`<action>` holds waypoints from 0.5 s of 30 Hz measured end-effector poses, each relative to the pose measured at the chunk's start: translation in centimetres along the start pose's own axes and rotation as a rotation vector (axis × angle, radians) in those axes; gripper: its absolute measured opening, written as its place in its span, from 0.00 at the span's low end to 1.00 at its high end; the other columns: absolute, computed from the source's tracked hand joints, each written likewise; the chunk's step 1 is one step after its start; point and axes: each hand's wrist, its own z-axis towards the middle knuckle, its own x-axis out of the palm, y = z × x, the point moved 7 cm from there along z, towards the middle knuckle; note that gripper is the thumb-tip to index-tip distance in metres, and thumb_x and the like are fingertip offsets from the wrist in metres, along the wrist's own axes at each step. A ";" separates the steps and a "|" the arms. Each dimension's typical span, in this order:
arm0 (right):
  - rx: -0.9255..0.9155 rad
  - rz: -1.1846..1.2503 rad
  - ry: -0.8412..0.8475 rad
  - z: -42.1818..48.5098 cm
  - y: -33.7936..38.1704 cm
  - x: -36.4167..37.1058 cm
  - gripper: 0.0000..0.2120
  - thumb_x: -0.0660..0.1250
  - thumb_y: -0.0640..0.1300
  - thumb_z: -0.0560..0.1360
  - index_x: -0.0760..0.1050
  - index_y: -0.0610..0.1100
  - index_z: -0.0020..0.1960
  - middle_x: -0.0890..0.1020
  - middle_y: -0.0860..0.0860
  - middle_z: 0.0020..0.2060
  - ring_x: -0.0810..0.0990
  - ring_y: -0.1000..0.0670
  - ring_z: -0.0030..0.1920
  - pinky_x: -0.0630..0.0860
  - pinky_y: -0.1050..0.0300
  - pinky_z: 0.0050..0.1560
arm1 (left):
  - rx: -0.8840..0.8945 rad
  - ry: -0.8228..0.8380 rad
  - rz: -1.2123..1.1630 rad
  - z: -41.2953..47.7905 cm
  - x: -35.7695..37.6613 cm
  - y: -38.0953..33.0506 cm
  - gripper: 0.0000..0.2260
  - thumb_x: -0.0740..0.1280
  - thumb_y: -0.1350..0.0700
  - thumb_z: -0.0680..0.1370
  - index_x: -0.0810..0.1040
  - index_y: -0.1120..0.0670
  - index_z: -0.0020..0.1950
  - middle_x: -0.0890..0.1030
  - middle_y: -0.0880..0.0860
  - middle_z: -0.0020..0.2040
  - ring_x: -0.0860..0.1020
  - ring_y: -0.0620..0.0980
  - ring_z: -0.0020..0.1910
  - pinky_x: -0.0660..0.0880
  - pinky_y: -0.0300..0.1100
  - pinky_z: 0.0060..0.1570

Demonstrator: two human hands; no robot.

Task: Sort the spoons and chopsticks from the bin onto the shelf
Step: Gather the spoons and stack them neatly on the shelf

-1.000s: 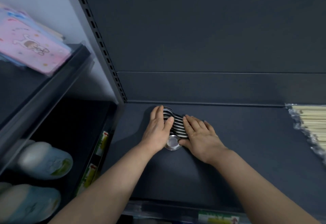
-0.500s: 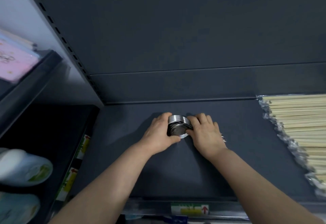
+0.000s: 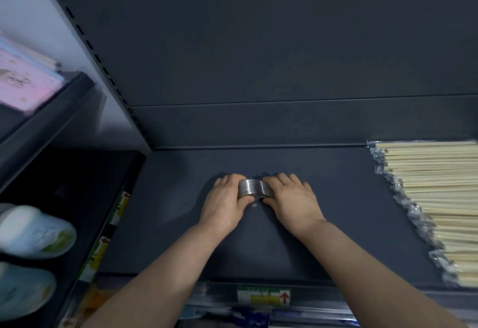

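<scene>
Both hands, left hand (image 3: 224,199) and right hand (image 3: 291,201), squeezed the spoons (image 3: 254,190) between them mid-shelf (image 3: 349,224), stack running left-right, chopsticks (image 3: 437,198) well right.

Shelf centre: a stack of nested steel spoons (image 3: 253,189) sits on the dark grey metal shelf (image 3: 336,224).
Hands: the left hand (image 3: 224,203) touches the stack at its 9 o'clock, the right hand (image 3: 289,202) at its 3 o'clock.
Shelf right: plastic-wrapped pale wooden chopsticks (image 3: 434,206) lie at 3 o'clock, well apart from the spoons.
Front edge: a paper price label (image 3: 263,294) at 6 o'clock.
Neighbouring bay: pale rounded slippers (image 3: 33,232) at 9 o'clock, with a pink printed packet (image 3: 23,84) on the shelf above.
</scene>
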 end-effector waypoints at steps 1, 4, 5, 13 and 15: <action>0.019 0.027 -0.012 -0.2 -0.2 0.0 0.22 0.60 0.54 0.79 0.63 0.53 0.72 0.71 0.54 0.63 0.67 0.50 0.63 0.64 0.53 0.62 | 0.013 -0.003 0.003 -0.2 -0.1 0.0 0.16 0.69 0.50 0.76 0.73 0.50 0.62 0.77 0.47 0.57 0.71 0.48 0.58 0.70 0.41 0.54; 0.075 0.058 -0.023 -0.9 -0.7 0.3 0.24 0.61 0.57 0.78 0.65 0.52 0.72 0.70 0.53 0.62 0.66 0.49 0.63 0.64 0.53 0.62 | 0.011 0.004 -0.016 -0.3 -0.3 0.1 0.16 0.70 0.49 0.75 0.73 0.51 0.61 0.77 0.46 0.56 0.71 0.48 0.57 0.70 0.40 0.53; 0.081 0.053 -0.026 -1.2 -0.8 0.4 0.24 0.60 0.57 0.78 0.65 0.52 0.72 0.70 0.52 0.62 0.66 0.49 0.62 0.64 0.53 0.61 | -0.003 0.002 -0.029 -0.4 -0.3 0.3 0.16 0.71 0.49 0.75 0.74 0.51 0.60 0.77 0.46 0.55 0.71 0.48 0.57 0.70 0.41 0.54; 0.094 0.072 -0.062 -2.8 -0.9 0.7 0.23 0.59 0.57 0.79 0.65 0.55 0.72 0.72 0.53 0.59 0.67 0.49 0.60 0.64 0.52 0.58 | 0.076 0.026 0.017 -1.7 -0.1 -0.3 0.26 0.71 0.49 0.75 0.68 0.50 0.71 0.72 0.46 0.66 0.67 0.48 0.64 0.67 0.41 0.63; 0.077 0.083 -0.047 -3.0 -0.9 0.6 0.24 0.59 0.57 0.79 0.63 0.54 0.73 0.71 0.53 0.61 0.66 0.48 0.61 0.63 0.52 0.59 | 0.085 0.023 0.003 -1.5 -0.3 -0.5 0.22 0.71 0.52 0.75 0.72 0.49 0.68 0.75 0.46 0.63 0.69 0.48 0.62 0.68 0.40 0.61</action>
